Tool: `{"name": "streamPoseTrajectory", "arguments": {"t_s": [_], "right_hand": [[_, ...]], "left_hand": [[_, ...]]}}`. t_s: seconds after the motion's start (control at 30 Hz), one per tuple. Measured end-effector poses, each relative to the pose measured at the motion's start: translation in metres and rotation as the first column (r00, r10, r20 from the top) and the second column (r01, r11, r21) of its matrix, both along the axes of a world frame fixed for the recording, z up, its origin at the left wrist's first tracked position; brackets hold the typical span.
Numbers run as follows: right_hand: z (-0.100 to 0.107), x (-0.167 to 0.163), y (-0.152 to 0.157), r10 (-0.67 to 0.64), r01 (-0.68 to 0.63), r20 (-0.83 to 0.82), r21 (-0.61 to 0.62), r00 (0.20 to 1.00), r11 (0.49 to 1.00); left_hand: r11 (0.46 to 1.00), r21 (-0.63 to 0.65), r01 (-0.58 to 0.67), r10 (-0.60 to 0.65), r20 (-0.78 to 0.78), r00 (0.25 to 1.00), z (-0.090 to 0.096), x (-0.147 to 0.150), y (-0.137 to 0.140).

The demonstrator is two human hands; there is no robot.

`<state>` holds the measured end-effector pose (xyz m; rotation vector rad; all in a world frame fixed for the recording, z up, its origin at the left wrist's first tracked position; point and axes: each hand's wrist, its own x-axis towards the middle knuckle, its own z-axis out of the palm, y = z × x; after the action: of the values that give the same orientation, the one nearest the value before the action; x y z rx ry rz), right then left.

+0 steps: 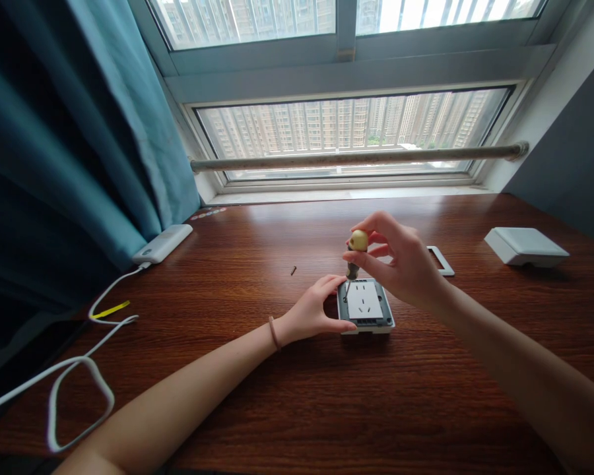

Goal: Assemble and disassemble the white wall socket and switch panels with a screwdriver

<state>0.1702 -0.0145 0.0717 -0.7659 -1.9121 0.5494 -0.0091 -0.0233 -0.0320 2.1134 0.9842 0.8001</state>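
Observation:
A white wall socket [364, 301] in a grey mounting frame sits on a white back box on the table. My left hand [323, 306] grips its left side, thumb along the near edge and fingers at the far left corner. Between the fingertips of my right hand [393, 254] is a screwdriver [358, 241] with a yellowish handle end. It stands nearly upright, its shaft reaching down to the screw hole at the left of the socket frame. A small screw [294, 270] lies on the wood, left of the socket.
A white cover frame [441, 261] lies behind my right wrist. Farther right is a white box [527, 246]. On the left, a white power strip [163, 243] with a looping white cable [109, 389] and a yellow tie [111, 309] lies beside the blue curtain [143, 119]. A window rail [361, 158] runs behind the table [257, 409].

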Motion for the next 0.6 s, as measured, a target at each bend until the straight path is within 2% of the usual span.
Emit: {"name": "streamPoseTrajectory", "arguments": {"t_s": [0.3, 0.5, 0.6], "right_hand": [[-0.009, -0.007, 0.000, -0.240, 0.243, -0.062, 0.056, 0.969, 0.968], [-0.015, -0.007, 0.003, -0.484, 0.486, -0.054, 0.153, 0.873, 0.860], [-0.017, -0.008, 0.003, -0.536, 0.539, -0.073, 0.200, 0.841, 0.818]], "left_hand": [[1.000, -0.003, 0.005, -0.005, 0.005, 1.000, -0.002, -0.001, 0.000], [1.000, 0.005, 0.017, -0.017, 0.027, 0.999, -0.003, -0.001, 0.000], [1.000, -0.012, 0.025, -0.025, 0.035, 0.999, -0.004, -0.001, 0.001]]}}
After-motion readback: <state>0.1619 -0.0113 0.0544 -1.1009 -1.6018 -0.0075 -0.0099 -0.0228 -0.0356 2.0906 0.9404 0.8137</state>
